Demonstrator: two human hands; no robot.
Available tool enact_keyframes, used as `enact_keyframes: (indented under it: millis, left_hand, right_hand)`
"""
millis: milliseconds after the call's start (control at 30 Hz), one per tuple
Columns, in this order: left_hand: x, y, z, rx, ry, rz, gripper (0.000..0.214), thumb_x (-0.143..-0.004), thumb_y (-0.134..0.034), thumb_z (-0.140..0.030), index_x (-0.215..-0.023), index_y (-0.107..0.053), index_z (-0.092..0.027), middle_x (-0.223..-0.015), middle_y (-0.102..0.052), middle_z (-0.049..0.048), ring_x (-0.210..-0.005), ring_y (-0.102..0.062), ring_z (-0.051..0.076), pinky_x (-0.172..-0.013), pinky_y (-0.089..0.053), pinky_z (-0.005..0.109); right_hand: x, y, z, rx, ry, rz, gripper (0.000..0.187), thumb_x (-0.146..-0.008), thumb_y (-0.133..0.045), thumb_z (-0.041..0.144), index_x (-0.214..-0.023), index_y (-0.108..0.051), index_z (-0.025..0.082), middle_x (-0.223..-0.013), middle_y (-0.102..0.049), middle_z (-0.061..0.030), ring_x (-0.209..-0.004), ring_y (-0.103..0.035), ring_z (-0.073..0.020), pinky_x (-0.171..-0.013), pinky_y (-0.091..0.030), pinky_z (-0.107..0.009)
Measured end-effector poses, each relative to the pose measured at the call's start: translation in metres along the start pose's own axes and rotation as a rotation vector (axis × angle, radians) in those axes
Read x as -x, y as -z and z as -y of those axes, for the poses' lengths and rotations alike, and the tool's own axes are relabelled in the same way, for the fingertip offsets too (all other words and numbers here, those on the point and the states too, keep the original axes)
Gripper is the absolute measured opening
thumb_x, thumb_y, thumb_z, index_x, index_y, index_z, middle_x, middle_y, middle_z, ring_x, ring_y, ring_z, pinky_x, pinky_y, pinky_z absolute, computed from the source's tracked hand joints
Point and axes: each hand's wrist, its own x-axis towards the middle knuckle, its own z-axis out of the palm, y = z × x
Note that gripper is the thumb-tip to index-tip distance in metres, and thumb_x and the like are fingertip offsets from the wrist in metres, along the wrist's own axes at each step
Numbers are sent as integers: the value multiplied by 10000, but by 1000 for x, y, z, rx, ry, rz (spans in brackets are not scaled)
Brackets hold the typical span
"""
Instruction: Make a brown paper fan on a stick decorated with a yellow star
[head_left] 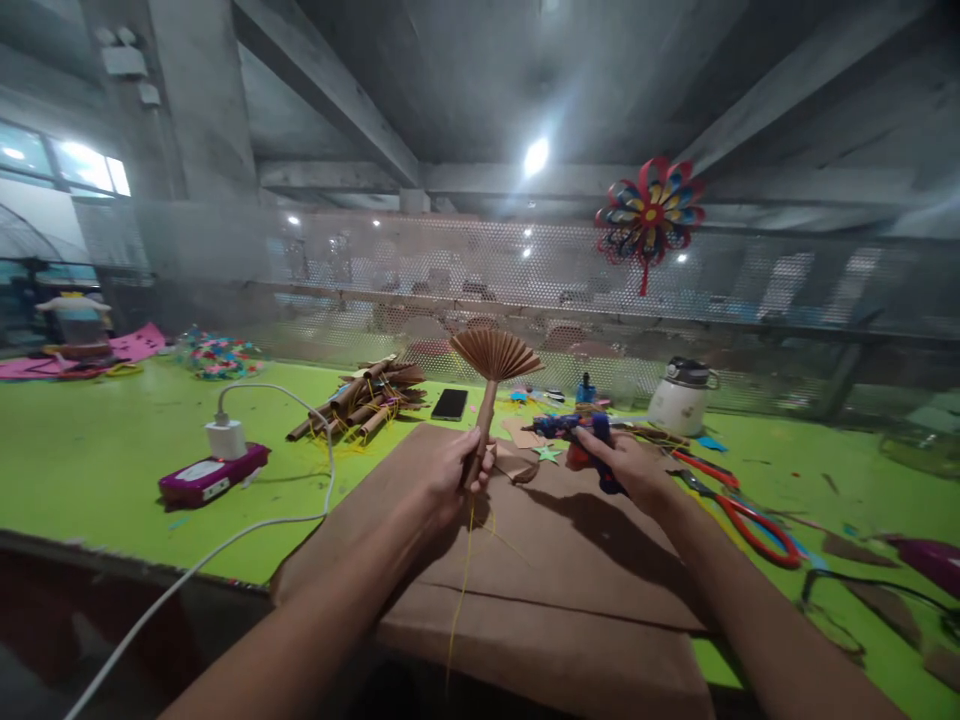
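Head view: left hand (pixel 463 470) grips brown fan (pixel 495 354); markings (pixel 661 412) on jug (pixel 679 400) unreadable.

Left hand (pixel 457 468) grips the pleated brown fan (pixel 496 354) by its handle (pixel 487 408), right hand (pixel 631 465) holds a blue glue gun (pixel 596 428), cardboard (pixel 555 575) below!

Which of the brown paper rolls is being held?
The roll in the left hand, with a spread fan on top; the other rolls lie heaped on the green table.
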Motion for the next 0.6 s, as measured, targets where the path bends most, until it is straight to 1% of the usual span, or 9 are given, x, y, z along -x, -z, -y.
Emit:
enact_keyframes:
  millis: [67,133,167,233,333,467,600]
  left_hand:
    - [-1,2,-1,2,-23,14,228,-830,-548,-381,-816,-499,-159,-532,-430,-53,-374,-315,42,-352,-178,165]
    - [-1,3,-2,-9,-52,15,196,-796,-593,-331,-841,-510,-159,-519,-398,-64,-380,-298,38,-362,-147,167]
    - [0,3,-2,-18,-63,14,188,-773,-614,-284,-874,-520,-158,-520,-392,-68,-385,-295,37,-368,-139,168]
    - [1,3,-2,-37,-81,17,268,-722,-625,-188,-972,-534,-155,-533,-399,-70,-391,-293,35,-376,-127,172]
    - [2,-1,0,-48,-97,52,422,-680,-602,-122,-1095,-528,-151,-550,-404,-69,-392,-276,33,-377,-111,178]
    - [2,-6,2,-25,-63,127,429,-663,-613,-112,-1086,-548,-123,-546,-363,-71,-404,-246,27,-374,-103,172]
    - [4,-9,0,22,-69,137,416,-663,-620,-95,-1074,-558,-117,-557,-349,-70,-414,-232,17,-375,-123,151]
  right_hand:
    - [4,-1,3,-224,-83,33,420,-763,-601,549,-721,-668,136,-734,-673,-82,-710,-632,-196,-729,-478,-324]
    - [7,-2,6,-398,-117,76,373,-747,-643,514,-765,-659,142,-729,-666,-71,-682,-630,-187,-725,-492,-335]
    - [8,-3,8,-458,-122,100,352,-748,-652,495,-786,-656,146,-728,-663,-66,-673,-626,-182,-726,-496,-340]
    - [11,-6,11,-540,-123,156,315,-768,-644,464,-815,-653,152,-736,-662,-61,-681,-625,-181,-736,-500,-351]
    - [15,-13,14,-593,-141,212,283,-806,-605,441,-850,-656,166,-750,-664,-53,-703,-631,-184,-741,-504,-359]
    - [18,-21,17,-589,-167,254,295,-823,-579,448,-858,-662,167,-749,-667,-56,-724,-638,-187,-739,-507,-354]
    - [19,-24,17,-573,-154,272,337,-825,-562,481,-878,-652,160,-769,-678,-76,-744,-644,-199,-727,-503,-349]
